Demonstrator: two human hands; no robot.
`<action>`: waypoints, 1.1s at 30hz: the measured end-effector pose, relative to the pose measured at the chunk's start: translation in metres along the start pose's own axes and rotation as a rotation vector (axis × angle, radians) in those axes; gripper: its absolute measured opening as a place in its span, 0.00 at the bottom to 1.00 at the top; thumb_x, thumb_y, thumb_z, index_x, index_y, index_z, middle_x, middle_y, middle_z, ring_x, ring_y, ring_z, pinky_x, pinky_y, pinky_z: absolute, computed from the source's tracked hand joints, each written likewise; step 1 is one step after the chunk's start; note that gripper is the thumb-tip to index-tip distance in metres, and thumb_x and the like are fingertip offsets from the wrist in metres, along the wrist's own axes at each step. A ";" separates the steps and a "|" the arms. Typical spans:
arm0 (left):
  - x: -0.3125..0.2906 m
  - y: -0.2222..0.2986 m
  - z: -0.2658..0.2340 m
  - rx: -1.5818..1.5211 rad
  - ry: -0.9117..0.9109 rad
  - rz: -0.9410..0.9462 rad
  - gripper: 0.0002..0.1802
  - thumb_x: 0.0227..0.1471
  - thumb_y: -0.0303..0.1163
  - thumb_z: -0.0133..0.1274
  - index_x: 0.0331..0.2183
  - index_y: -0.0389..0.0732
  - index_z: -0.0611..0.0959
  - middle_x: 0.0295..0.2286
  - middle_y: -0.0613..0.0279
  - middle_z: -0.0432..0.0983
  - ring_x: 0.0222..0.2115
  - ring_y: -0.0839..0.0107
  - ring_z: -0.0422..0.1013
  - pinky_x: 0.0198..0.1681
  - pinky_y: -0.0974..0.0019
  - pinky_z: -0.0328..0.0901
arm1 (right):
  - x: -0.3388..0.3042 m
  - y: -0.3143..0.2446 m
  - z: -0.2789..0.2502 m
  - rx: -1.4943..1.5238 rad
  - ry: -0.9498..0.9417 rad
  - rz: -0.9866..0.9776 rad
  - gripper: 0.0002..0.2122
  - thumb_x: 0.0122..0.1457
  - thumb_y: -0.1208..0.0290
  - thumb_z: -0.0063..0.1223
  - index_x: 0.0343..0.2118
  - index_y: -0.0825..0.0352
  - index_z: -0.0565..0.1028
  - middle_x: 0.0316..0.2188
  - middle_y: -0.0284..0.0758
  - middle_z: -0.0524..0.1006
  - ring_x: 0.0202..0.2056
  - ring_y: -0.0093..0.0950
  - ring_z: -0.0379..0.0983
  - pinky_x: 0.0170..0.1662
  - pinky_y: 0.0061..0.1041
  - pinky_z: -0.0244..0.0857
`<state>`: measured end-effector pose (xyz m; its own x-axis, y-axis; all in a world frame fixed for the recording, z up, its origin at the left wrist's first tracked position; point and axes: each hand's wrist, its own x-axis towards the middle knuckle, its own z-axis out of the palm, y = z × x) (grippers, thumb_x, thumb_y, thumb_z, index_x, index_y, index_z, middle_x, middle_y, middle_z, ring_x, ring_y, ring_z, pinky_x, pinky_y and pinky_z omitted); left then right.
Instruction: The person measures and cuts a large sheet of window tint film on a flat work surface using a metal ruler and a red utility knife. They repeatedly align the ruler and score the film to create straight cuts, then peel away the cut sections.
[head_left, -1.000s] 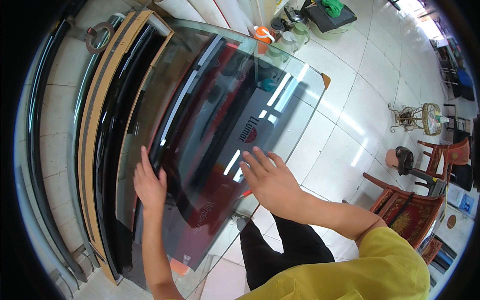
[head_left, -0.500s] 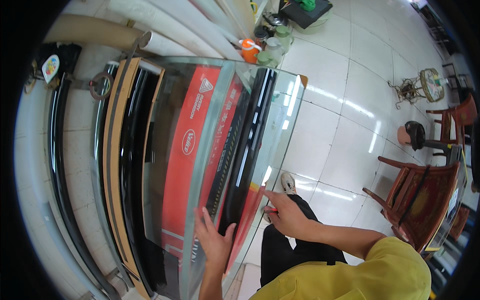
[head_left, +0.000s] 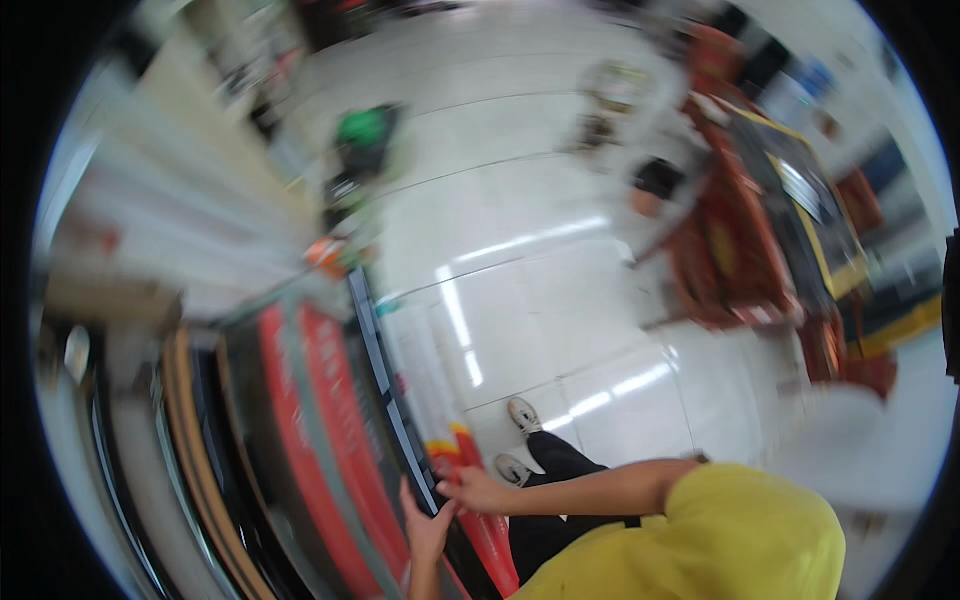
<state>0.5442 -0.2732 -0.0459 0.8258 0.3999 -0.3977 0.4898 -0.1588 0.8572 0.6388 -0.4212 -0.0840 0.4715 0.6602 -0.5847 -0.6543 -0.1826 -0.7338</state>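
Glossy black roll (head_left: 384, 370) slants down from left of centre, its lower part right by the left hand (head_left: 428, 530) at lower centre. That one's fingers and thumb are parted. Right hand (head_left: 478, 492) is just beside, fingers curled; can't tell if it's holding anything. Pale lettering on the red panels (head_left: 292, 420), lower left, is too blurry. Count: two panels, two shoes (head_left: 522, 415).

Head-worn left fisheye, facing down, wide view
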 end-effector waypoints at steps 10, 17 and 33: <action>-0.023 0.131 0.133 -0.097 -0.662 0.117 0.62 0.48 0.13 0.63 0.77 0.40 0.50 0.58 0.57 0.72 0.51 0.69 0.74 0.53 0.66 0.72 | -0.188 0.004 -0.114 0.089 0.437 -0.272 0.22 0.74 0.55 0.54 0.61 0.67 0.76 0.38 0.36 0.85 0.37 0.26 0.79 0.42 0.30 0.75; -0.086 0.271 0.367 0.011 -0.922 0.243 0.64 0.47 0.14 0.63 0.77 0.42 0.48 0.45 0.52 0.75 0.31 0.64 0.79 0.35 0.60 0.78 | -0.446 0.111 -0.281 0.319 0.934 -0.223 0.19 0.74 0.65 0.53 0.63 0.67 0.75 0.37 0.31 0.85 0.30 0.19 0.77 0.33 0.24 0.74; -0.114 0.398 1.078 -0.107 -0.603 0.478 0.68 0.49 0.41 0.75 0.77 0.37 0.49 0.69 0.36 0.60 0.69 0.48 0.60 0.71 0.55 0.56 | -0.794 0.285 -0.549 0.554 1.590 -0.139 0.21 0.70 0.74 0.55 0.64 0.75 0.72 0.28 0.35 0.83 0.22 0.19 0.73 0.26 0.24 0.68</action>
<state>0.9466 -1.3551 -0.0124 0.9650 -0.2553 -0.0597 0.0378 -0.0898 0.9952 0.4026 -1.3978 -0.0188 0.3989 -0.7501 -0.5276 -0.5106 0.2962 -0.8072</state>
